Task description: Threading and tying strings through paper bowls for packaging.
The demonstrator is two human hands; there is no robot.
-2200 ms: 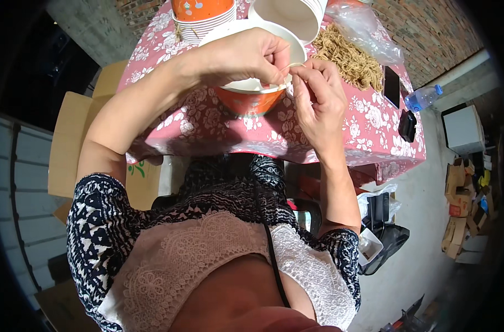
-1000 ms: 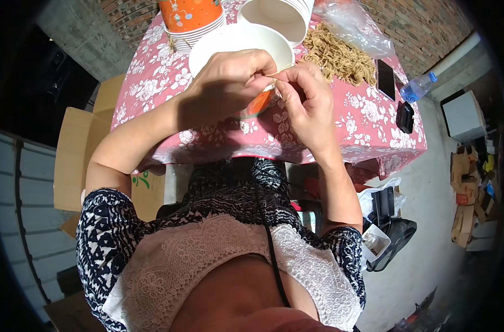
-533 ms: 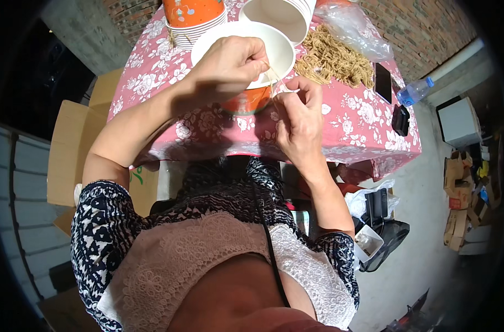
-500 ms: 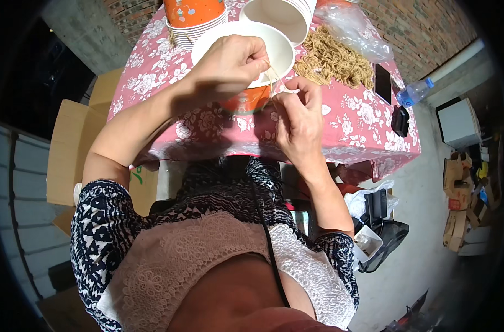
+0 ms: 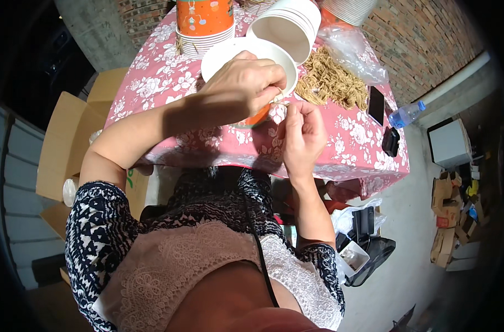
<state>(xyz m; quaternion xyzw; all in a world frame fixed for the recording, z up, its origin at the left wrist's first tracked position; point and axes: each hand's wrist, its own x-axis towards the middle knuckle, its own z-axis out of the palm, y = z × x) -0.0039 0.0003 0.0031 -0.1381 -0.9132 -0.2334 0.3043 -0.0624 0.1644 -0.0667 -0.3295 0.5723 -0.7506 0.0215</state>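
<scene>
Left hand [image 5: 249,81]: I pinched a thin, pale strand [image 5: 281,103] at the bowl [image 5: 221,57]'s front rim.
Right hand [image 5: 304,133]: my thumb and finger pinched it too.
Worktop [image 5: 346,133]: carried the bowl, partly under my left hand.
Cord heap [image 5: 338,83]: lay right of the bowl.

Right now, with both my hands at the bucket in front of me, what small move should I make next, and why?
I'd probably ease the right hand slightly away from the left hand, without loosening either pinch. Only a short bit of thin strand shows between them, close to the bucket, so a little more spread might show whether it's straight.
</scene>
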